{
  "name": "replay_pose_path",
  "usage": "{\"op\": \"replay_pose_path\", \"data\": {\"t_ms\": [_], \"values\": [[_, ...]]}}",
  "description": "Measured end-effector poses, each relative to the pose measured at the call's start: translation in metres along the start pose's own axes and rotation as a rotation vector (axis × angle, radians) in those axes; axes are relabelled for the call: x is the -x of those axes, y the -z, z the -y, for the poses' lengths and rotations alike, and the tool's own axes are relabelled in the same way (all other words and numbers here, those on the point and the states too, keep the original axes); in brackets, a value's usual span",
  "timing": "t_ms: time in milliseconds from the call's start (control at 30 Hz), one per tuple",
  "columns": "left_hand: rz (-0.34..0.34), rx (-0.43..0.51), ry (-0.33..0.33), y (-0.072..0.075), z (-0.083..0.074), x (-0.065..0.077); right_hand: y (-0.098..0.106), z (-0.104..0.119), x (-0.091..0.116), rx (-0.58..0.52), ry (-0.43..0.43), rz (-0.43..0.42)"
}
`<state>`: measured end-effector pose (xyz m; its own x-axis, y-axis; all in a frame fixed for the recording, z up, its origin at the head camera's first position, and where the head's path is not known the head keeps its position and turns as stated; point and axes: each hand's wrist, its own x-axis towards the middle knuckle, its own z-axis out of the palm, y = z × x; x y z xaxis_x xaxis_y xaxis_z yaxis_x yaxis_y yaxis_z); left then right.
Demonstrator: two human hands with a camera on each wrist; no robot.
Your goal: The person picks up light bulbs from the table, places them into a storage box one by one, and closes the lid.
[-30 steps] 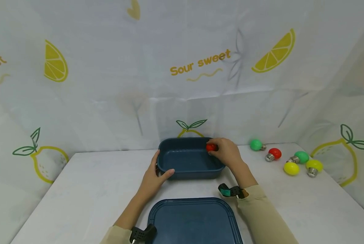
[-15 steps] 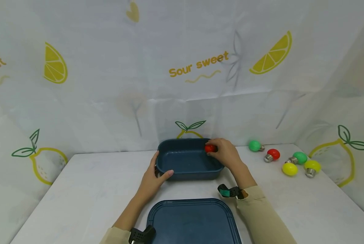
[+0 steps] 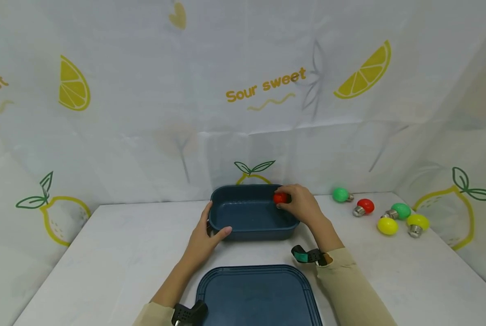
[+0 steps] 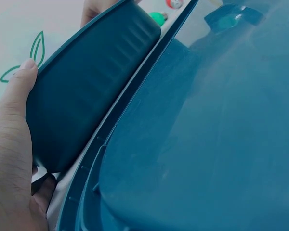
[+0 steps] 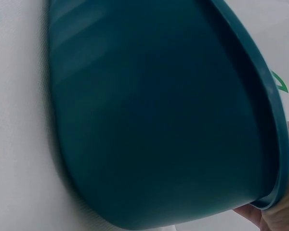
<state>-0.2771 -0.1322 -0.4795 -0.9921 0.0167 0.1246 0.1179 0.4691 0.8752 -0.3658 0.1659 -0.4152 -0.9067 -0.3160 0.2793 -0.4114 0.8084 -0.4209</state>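
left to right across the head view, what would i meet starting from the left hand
Left hand, dark blue rectangular bin, right hand holding a round red object, silver-based round green bulb, silver-based round red bulb, round yellow bulb, another silver-based round yellow bulb.

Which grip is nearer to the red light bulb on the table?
Right. The right grip is left of that red light bulb, over the right end of the blue container; the left grip is farther, at its left end.
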Motion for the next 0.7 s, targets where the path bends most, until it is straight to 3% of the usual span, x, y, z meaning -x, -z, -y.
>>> {"op": "replay_pose_path", "data": {"t_ms": [700], "values": [[0.004, 0.006, -0.011, -0.0003, 0.0, -0.0003, 0.0026, -0.0008, 0.0017, -0.038, 0.006, -0.011]]}}
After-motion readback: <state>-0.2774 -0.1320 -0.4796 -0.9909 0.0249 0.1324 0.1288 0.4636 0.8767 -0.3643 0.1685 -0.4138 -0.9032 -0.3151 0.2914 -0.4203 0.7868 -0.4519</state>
